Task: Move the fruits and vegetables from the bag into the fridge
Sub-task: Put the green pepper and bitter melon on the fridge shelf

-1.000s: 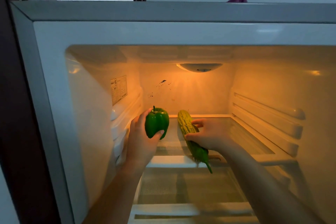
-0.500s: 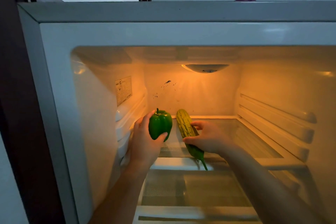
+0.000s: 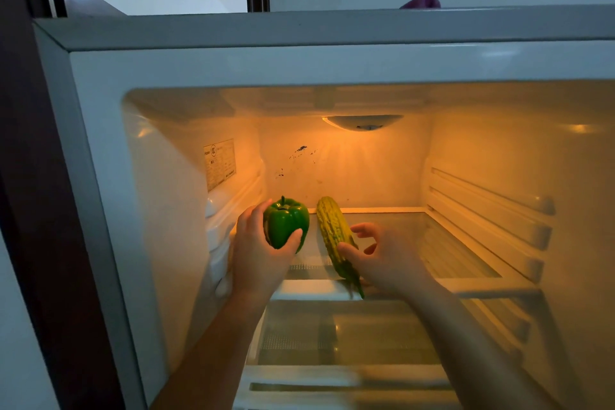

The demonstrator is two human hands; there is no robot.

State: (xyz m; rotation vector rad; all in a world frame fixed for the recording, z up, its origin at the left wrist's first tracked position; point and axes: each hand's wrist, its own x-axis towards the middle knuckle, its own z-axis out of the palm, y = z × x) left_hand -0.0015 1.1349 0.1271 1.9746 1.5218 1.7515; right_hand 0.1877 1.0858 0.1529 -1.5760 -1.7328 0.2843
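Left hand point(image 3: 263, 253) is gripping green pepper point(image 3: 286, 223) just above the shelf's point(image 3: 466, 256) left edge; right hand point(image 3: 382, 260) is opening, thumb touching bitter gourd point(image 3: 332, 236) lying mid-shelf, stem overhanging front edge; I'd be nudging gourd back, setting pepper upright beside it.

purple thing point(image 3: 422, 1) mostly hidden, label point(image 3: 219, 163) unreadable
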